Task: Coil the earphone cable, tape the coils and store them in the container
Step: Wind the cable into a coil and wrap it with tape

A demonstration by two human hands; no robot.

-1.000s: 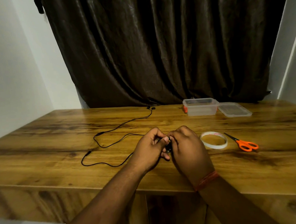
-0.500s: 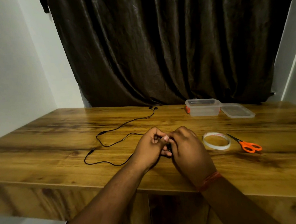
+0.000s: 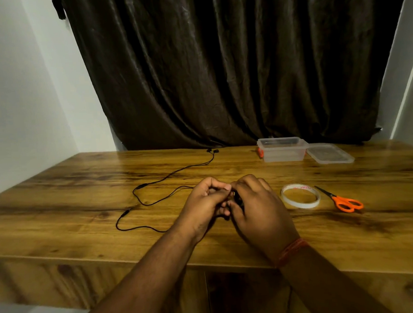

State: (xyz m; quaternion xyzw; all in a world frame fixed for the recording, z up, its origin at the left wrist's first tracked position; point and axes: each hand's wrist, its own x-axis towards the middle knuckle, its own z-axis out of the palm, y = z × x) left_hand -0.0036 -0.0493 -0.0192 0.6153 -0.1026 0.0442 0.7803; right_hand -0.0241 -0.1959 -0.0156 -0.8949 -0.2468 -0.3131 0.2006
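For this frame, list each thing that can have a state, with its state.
earphone cable: mostly uncoiled on the table, near end held between both hands
left hand: fingers curled on the cable
right hand: fingers curled on the cable
container: open, lid off
lid: flat on table beside container
tape roll: lying flat, untouched
scissors: closed, lying flat

A home room: wooden table (image 3: 60,212), dark curtain (image 3: 232,71), plain white walls (image 3: 18,94).

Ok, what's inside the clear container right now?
The container is open, its lid beside it on the table. Nothing shows through its clear walls; the floor is hard to see. The earphone cable lies outside.
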